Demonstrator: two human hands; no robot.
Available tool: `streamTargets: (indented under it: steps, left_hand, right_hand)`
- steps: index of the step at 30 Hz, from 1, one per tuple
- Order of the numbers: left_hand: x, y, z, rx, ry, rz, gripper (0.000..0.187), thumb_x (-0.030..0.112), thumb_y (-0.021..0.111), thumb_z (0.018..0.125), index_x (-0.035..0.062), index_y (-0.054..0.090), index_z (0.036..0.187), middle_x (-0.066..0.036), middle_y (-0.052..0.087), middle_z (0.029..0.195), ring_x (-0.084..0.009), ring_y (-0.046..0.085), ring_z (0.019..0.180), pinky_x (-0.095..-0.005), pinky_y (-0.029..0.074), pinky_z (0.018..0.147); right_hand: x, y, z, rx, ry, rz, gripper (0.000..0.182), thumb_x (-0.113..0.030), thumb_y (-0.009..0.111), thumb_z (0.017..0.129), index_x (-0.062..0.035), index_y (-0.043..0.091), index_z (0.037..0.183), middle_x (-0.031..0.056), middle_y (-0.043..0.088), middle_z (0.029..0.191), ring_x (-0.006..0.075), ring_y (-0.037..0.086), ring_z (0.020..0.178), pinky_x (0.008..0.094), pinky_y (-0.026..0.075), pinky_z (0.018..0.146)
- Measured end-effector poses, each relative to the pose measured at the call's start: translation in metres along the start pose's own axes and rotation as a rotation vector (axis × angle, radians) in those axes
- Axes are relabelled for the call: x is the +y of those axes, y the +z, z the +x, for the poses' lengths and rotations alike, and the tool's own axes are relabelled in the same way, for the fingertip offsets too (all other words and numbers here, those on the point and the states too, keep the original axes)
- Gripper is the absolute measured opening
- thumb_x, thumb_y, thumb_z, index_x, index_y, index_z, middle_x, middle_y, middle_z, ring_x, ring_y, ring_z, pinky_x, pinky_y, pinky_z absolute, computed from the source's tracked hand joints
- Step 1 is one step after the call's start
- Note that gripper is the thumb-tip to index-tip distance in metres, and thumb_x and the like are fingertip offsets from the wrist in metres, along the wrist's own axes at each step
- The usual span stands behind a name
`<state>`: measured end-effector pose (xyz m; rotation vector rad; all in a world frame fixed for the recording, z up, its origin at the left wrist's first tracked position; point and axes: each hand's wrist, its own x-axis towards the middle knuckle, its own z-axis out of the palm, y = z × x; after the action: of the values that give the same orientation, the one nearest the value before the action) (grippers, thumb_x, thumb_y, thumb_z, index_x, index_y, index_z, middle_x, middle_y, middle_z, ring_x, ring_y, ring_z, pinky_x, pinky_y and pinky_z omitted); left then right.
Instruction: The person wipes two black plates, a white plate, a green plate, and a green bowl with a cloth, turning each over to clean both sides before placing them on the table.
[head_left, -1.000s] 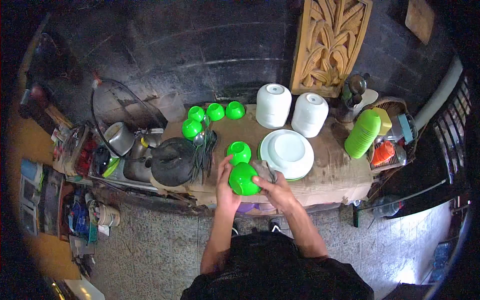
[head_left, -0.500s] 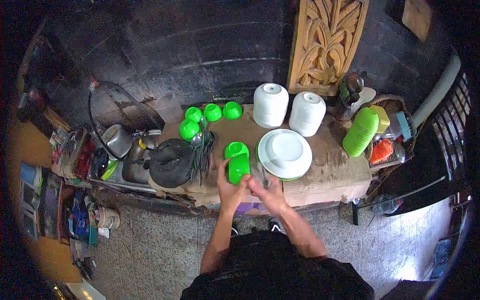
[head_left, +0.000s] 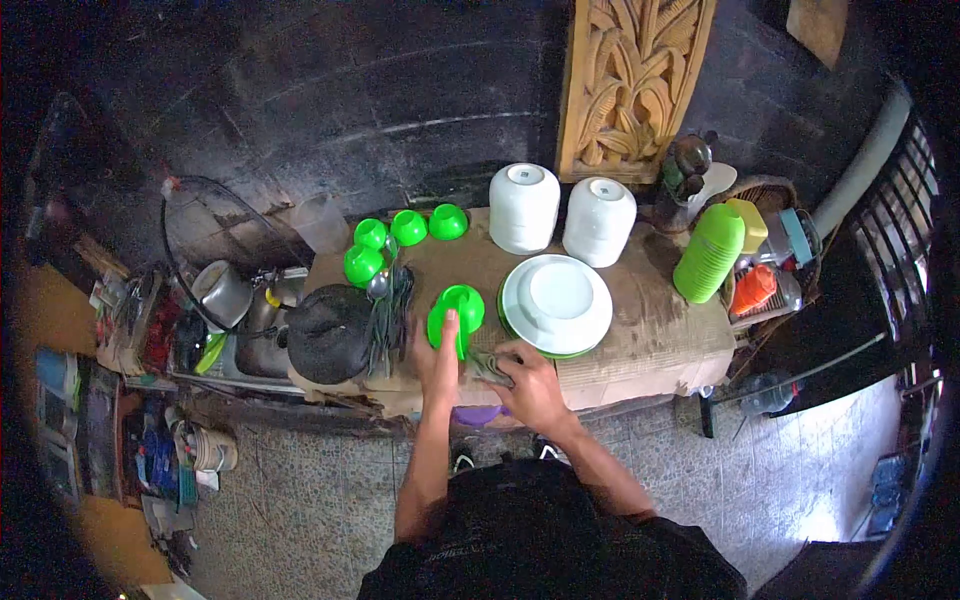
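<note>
My left hand (head_left: 437, 362) is closed on a small green bowl (head_left: 437, 328), thumb laid along it. Right behind that, another green bowl (head_left: 466, 298) rests on the cardboard, partly hidden. A crumpled greyish cloth (head_left: 489, 366) is pinched in my right hand (head_left: 532, 388), close to the held bowl's right side. Just beyond my right hand lies a stack of upturned white plates (head_left: 598, 312) with a green rim showing beneath. Left of my left hand are several spoons and other cutlery (head_left: 385, 310).
Several upturned green bowls (head_left: 408, 228) and two stacks of white bowls (head_left: 524, 215) stand at the back of the cardboard (head_left: 650, 350). A dark round stone mortar (head_left: 330, 335) sits left, by the sink (head_left: 262, 352). Green cups (head_left: 710, 255) and a basket (head_left: 800, 205) are right.
My left hand has turned the green bowl and moved it slightly left. My right hand, with the cloth, has come lower and a little apart from the left. The camera view has shifted slightly.
</note>
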<state>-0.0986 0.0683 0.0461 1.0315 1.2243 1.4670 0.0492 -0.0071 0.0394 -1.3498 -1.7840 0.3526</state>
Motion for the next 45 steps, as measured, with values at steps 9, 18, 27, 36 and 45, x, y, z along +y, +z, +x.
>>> streamTargets:
  steps: [9,18,27,36,45]
  left_hand:
    - [-0.036,0.001,0.063,-0.030,0.510,0.956,0.087,0.052,0.089,0.070,0.0033,0.059,0.135,-0.024,0.064,0.120,-0.0428,0.057,0.113,-0.0521,0.046,0.099]
    - [-0.064,0.003,0.074,-0.102,0.510,1.040,0.086,0.052,0.091,0.068,0.0057,0.058,0.133,-0.024,0.063,0.115,-0.0448,0.057,0.111,-0.0546,0.047,0.096]
    - [-0.053,0.015,0.116,-0.155,0.654,0.997,0.079,0.056,0.082,0.076,0.0031,0.061,0.132,-0.024,0.063,0.122,-0.0460,0.057,0.115,-0.0549,0.048,0.097]
    - [-0.065,0.067,0.259,-0.159,0.524,1.255,0.076,0.052,0.083,0.076,-0.0003,0.063,0.128,-0.021,0.066,0.124,-0.0423,0.058,0.121,-0.0515,0.050,0.103]
    - [-0.085,0.075,0.285,-0.212,0.464,1.431,0.085,0.050,0.093,0.066,-0.0019,0.063,0.126,-0.018,0.061,0.134,-0.0392,0.052,0.130,-0.0541,0.049,0.106]
  right_hand:
    - [0.018,-0.004,-0.016,-0.030,0.086,0.022,0.040,-0.006,0.082,0.072,-0.0017,0.073,0.110,0.0137,0.065,0.116,0.0369,0.065,0.108,0.0456,0.055,0.094]
    - [0.019,-0.008,-0.016,-0.002,0.118,0.098,0.039,-0.001,0.083,0.071,0.0052,0.071,0.107,0.0180,0.067,0.113,0.0364,0.069,0.100,0.0422,0.057,0.085]
    - [0.024,-0.003,-0.011,0.004,0.179,0.112,0.039,-0.002,0.084,0.071,0.0039,0.071,0.107,0.0179,0.068,0.112,0.0371,0.069,0.100,0.0417,0.057,0.084]
    - [0.029,-0.013,-0.009,0.058,0.197,0.082,0.039,-0.004,0.087,0.072,0.0049,0.070,0.106,0.0179,0.067,0.114,0.0382,0.069,0.101,0.0426,0.057,0.085]
    - [0.034,-0.024,-0.007,0.089,0.251,0.029,0.041,-0.008,0.087,0.074,0.0042,0.071,0.110,0.0173,0.067,0.114,0.0369,0.069,0.103,0.0423,0.057,0.086]
